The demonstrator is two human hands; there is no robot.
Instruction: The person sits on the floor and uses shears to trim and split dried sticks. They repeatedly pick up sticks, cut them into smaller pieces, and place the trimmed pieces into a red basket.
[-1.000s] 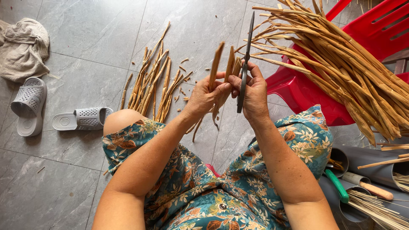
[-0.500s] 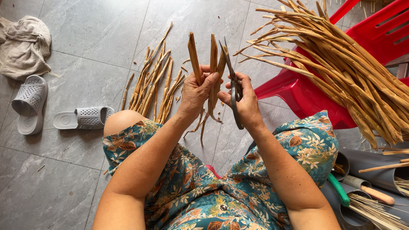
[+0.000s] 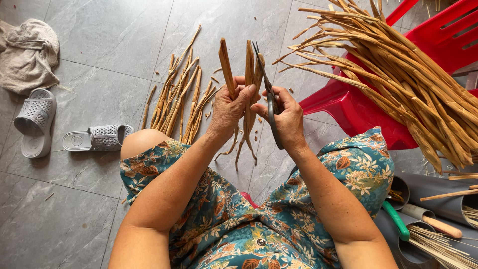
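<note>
Since the frame half a second back, both hands are sitting a little lower and closer to the knees, and the dark blade is now pointing up and slightly left instead of slanting down across the right palm. The left hand (image 3: 230,110) is closing its grip around a few split dry stalks (image 3: 249,74), holding them nearly upright so their tops are fanning apart above the fingers and their thin lower ends are trailing below the wrist. The right hand (image 3: 285,118) is clamping its grip on a slim dark knife (image 3: 267,87), whose tip is lying against the rightmost stalk. The two hands are touching at the thumbs, over the gap between the knees.

On the grey tiled floor (image 3: 99,209) beyond the left hand, a loose heap of cut stalk pieces (image 3: 181,102) is lying in the same place as before. A big bundle of long dry stalks (image 3: 408,79) is resting across a red plastic chair (image 3: 348,109) on the right. Two grey slippers (image 3: 59,132) and a crumpled cloth (image 3: 27,55) are lying at the left. Grey tubes (image 3: 438,199) holding tools and thin sticks are standing at the lower right.
</note>
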